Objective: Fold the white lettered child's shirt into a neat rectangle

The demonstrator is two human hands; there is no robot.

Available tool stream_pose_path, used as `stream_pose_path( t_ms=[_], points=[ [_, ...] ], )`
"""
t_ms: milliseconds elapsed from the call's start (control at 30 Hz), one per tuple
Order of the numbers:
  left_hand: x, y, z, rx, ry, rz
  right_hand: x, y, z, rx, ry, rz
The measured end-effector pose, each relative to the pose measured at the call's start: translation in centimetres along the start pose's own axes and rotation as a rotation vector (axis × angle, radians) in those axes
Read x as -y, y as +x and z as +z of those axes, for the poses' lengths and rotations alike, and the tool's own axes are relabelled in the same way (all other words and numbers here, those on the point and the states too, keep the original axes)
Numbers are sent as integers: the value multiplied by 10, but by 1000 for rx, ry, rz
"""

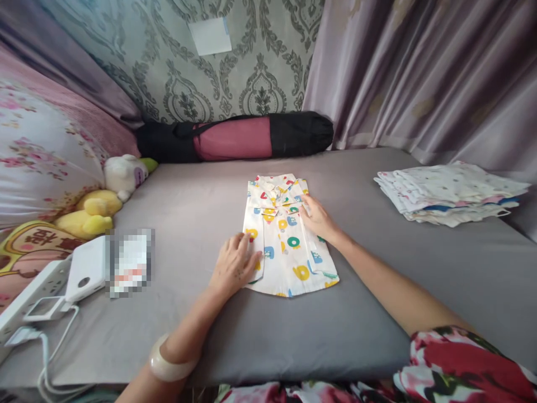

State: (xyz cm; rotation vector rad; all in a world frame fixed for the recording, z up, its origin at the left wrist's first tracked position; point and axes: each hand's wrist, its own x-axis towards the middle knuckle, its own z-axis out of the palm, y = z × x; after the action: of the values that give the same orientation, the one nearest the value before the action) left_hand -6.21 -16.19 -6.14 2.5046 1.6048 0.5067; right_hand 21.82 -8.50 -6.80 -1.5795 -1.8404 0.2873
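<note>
A small white shirt [279, 263] with colourful letter prints lies flat in front of me, its sides folded inward and its collar toward the wall. My left hand [235, 263] rests on the shirt's left folded edge, fingers stretched out and palm down. On the right side, my right hand [319, 218] touches the folded edge below the collar, its fingers extended. Neither hand grips the cloth as far as I can see. The undersides of both hands are hidden.
A stack of folded cloths [448, 193] sits at the right. Along the wall lies a black and red rolled bag [235, 137]. At left are plush toys [94, 212], a white power bank [86, 268], a power strip [31, 296] and cables. Grey sheet [188, 196] covers the surface.
</note>
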Motion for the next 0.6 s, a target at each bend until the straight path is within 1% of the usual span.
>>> stream_pose_path(
  t_ms=[33, 67, 133, 200, 267, 333, 433, 533, 600],
  points=[
    [1, -2, -2, -17, -1, -48, -2, -11, -10, -4, -10, 73],
    [3, -5, -5, -27, -13, -89, -3, -22, -21, 20, -28, 158],
    [5, -11, -11, -19, -73, -157, -5, -43, -41, 116, -61, 301],
    [4, -16, -18, 39, -159, -225, -3, -61, -56, 195, -62, 409],
    [1, -20, -26, 111, -240, -296, 2, -75, -67, 267, 9, 482],
    [-2, -21, -32, 153, -320, -358, 9, -86, -72, 318, 120, 534],
    [-4, -22, -36, 157, -445, -440, 18, -97, -76, 332, 226, 579],
    [-3, -24, -38, 203, -567, -486, 24, -104, -79, 360, 289, 567],
    [-4, -27, -41, 254, -643, -489, 27, -109, -82, 412, 339, 557]
  ],
)
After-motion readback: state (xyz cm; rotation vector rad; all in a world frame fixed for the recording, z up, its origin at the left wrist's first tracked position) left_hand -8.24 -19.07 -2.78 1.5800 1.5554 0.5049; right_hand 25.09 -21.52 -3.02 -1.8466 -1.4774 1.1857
